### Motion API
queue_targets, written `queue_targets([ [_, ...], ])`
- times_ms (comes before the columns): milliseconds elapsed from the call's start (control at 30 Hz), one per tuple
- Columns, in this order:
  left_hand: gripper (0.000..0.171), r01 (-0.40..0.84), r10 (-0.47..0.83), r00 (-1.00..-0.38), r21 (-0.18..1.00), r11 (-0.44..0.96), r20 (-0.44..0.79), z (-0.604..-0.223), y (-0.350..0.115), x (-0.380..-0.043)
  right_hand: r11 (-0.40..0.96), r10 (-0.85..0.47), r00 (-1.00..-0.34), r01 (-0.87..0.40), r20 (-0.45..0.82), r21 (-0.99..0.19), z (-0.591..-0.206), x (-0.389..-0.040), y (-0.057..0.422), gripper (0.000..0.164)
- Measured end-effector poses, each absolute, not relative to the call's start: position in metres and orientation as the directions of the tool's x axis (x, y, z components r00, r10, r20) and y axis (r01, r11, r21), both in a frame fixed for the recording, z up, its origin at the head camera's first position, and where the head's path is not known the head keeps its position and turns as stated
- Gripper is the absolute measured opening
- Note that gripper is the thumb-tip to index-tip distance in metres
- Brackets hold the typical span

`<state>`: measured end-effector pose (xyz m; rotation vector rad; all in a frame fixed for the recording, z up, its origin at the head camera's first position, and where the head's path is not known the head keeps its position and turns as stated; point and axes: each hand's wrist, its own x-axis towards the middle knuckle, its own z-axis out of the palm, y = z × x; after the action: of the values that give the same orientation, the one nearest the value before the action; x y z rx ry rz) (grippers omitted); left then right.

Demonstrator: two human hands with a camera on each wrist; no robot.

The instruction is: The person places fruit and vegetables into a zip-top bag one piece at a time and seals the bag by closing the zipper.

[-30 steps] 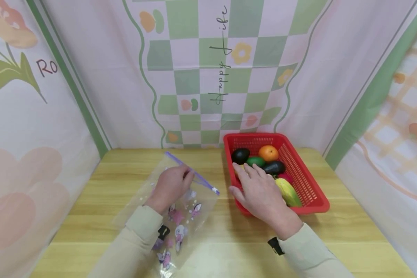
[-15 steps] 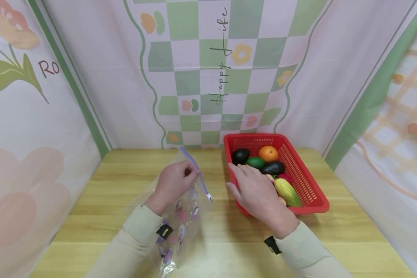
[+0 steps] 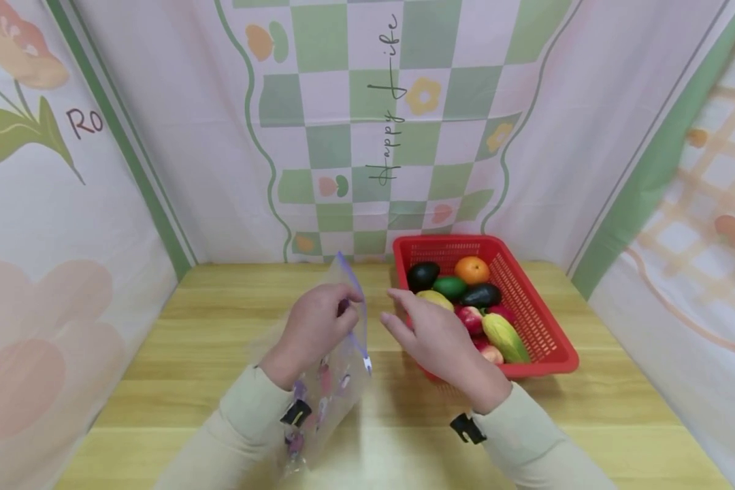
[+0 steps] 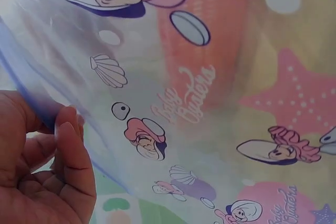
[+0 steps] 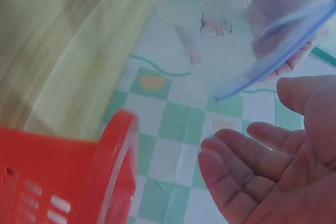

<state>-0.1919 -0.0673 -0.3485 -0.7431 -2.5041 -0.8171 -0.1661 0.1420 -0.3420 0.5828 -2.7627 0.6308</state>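
Note:
My left hand (image 3: 318, 330) pinches the purple zip edge of a clear zip-lock bag (image 3: 343, 398) between thumb and fingers. The left wrist view shows the bag (image 4: 205, 98) printed with pink starfish, shells and cartoon oysters, held by the curled left hand (image 4: 58, 156). A white slider (image 3: 367, 365) sits at the lower end of the zip. My right hand (image 3: 437, 340), fingers extended and holding nothing, hovers between the bag and the left rim of a red basket (image 3: 545, 367). Its palm and spread thumb face the bag in the right wrist view.
In the basket lie an orange (image 3: 471, 270), dark avocado-like fruits (image 3: 423, 275), a green fruit (image 3: 450, 286), a yellow fruit (image 3: 435, 299), red-pink fruits (image 3: 470, 318) and a yellow-green oblong fruit (image 3: 505, 337). A patterned curtain (image 3: 376, 136) hangs behind the wooden table (image 3: 208, 327).
My left hand has shifted right and lifted the bag's zip edge, turning it steeper. My right hand has drawn left from over the basket toward the bag, uncovering fruit.

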Motion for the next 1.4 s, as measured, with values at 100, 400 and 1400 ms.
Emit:
queue_targets([
  [100, 0.023, 0.607, 0.376, -0.767, 0.397, 0.689, 0.519, -0.346, -0.064, -0.188, 0.797, -0.3, -0.9, -0.419, 0.317, -0.434, -0.341, -0.167, 0.138, 0.048],
  [400, 0.022, 0.636, 0.412, -0.739, 0.352, 0.687, 0.533, -0.343, -0.056, -0.178, 0.647, -0.249, -0.942, -0.336, 0.227, -0.685, -0.34, -0.171, 0.132, 0.047],
  [1400, 0.025, 0.563, 0.373, -0.75, 0.233, 0.793, 0.545, -0.328, -0.066, -0.156, 0.802, -0.252, -0.864, -0.439, 0.435, -0.406, -0.343, -0.174, 0.137, 0.011],
])
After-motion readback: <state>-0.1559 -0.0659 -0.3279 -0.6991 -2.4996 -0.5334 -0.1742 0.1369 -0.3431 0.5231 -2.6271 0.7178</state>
